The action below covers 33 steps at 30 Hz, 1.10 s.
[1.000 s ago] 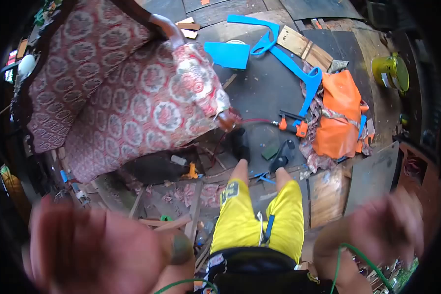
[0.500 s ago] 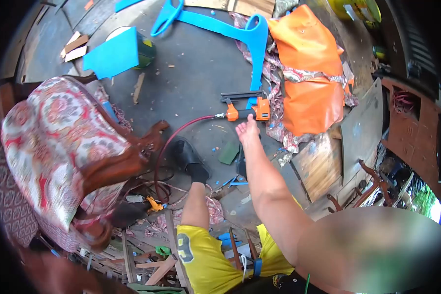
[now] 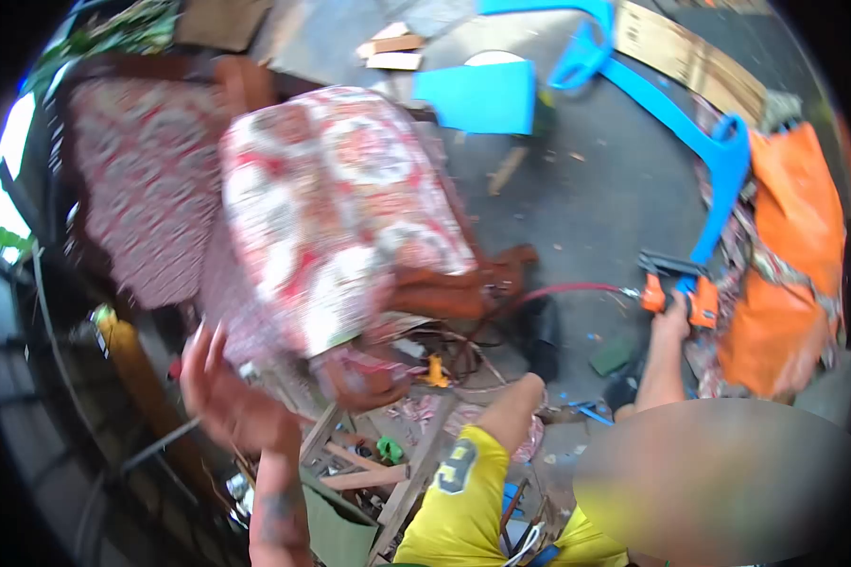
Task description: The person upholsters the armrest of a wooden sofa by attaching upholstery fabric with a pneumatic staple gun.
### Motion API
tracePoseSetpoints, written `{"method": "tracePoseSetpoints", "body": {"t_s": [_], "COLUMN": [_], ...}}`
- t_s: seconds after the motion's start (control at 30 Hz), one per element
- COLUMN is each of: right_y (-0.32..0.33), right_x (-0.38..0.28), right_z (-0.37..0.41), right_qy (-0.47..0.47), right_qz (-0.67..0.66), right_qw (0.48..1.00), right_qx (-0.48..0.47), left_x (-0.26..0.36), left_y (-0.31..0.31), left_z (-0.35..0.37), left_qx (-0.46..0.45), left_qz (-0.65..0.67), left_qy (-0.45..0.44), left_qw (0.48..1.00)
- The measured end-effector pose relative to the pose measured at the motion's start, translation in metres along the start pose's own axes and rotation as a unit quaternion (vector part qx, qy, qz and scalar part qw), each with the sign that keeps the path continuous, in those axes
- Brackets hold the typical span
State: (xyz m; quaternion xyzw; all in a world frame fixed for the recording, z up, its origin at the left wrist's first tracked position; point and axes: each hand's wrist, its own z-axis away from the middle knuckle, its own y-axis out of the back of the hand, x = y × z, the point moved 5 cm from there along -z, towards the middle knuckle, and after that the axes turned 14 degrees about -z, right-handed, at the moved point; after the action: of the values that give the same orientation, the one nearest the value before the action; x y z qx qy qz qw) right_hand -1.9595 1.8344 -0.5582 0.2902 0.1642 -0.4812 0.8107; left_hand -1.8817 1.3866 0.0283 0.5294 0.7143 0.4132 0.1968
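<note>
My right hand (image 3: 671, 323) is closed around the handle of an orange and black pneumatic staple gun (image 3: 703, 300). A red air hose (image 3: 577, 287) runs left from the tool. The gun rests low, against the blue foam strip (image 3: 725, 194) and beside the orange sheet (image 3: 787, 283). At the lower left, my left hand (image 3: 234, 397) is raised with its fingers apart and nothing in it. Just beyond that hand stands a wooden chair with a red-and-white floral cushion (image 3: 340, 208); its carved brown wooden arm (image 3: 444, 288) points toward the hose.
A blue foam piece (image 3: 482, 94) lies over a round container at the top. Wood scraps (image 3: 394, 61) and cardboard (image 3: 681, 47) are on the floor behind. Wooden slats (image 3: 416, 472) and litter surround my legs. A blurred oval hides the lower right.
My right hand has closed on the staple gun's handle. My left hand has come into view, raised and open. The view has swung left, so everything sits further right.
</note>
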Motion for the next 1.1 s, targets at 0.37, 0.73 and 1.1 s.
{"method": "tracePoseSetpoints", "body": {"t_s": [0.37, 0.73, 1.1], "right_y": [0.064, 0.133, 0.103], "right_x": [-0.110, -0.187, -0.183], "right_z": [0.227, 0.424, 0.486], "right_qy": [-0.039, -0.081, 0.073], "right_qz": [0.015, -0.003, 0.062], "right_qw": [0.948, 0.858, 0.889], "right_qx": [-0.317, -0.508, -0.448], "left_x": [-0.051, -0.070, -0.057], "left_y": [-0.056, -0.059, -0.048], "left_z": [-0.071, -0.077, -0.091], "left_qx": [-0.269, -0.275, -0.320], "left_qz": [-0.002, 0.064, 0.096], "left_qy": [-0.210, -0.287, -0.312], "left_qw": [0.940, 0.915, 0.890]}}
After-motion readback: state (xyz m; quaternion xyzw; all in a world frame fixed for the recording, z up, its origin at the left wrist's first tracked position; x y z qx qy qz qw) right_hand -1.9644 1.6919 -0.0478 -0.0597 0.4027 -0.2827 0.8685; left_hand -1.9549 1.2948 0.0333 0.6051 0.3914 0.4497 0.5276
